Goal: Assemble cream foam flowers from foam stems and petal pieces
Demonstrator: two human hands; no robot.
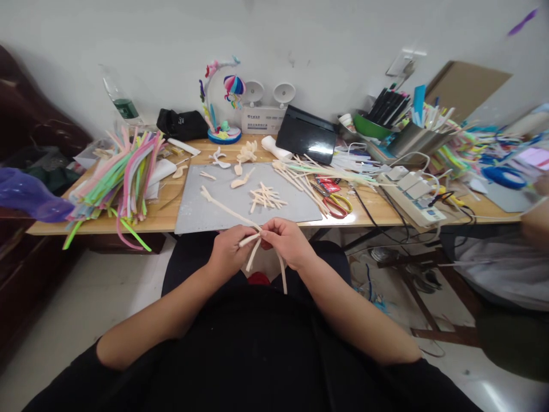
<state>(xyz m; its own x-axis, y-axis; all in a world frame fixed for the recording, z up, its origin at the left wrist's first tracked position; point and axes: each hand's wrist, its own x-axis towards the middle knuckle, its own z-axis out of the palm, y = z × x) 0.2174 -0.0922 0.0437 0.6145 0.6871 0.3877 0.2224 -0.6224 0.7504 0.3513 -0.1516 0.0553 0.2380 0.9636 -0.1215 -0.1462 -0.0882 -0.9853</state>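
Note:
Cream pipe cleaners (229, 211) are pinched between my two hands just off the table's front edge. One long stem reaches up and left over the grey mat (193, 200), its far end forked; shorter ends hang below my fingers. My left hand (231, 249) is closed round the bundle. Thumb and fingertips of my right hand (287, 241) press together at the crossing point. On the mat lie a pile of short cream pieces (266, 197), a leaf-shaped cream piece (242, 178) and a small cut piece (207, 175). The exact join is hidden by my fingers.
Colourful pipe cleaners (124, 177) are heaped at the left. Scissors (337, 206) lie beside loose cream stems (300, 183). A power strip (412, 197) with cables is at the right. A jellyfish ornament (234, 86) stands at the back. Another person's grey clothing (506, 269) shows at the right edge.

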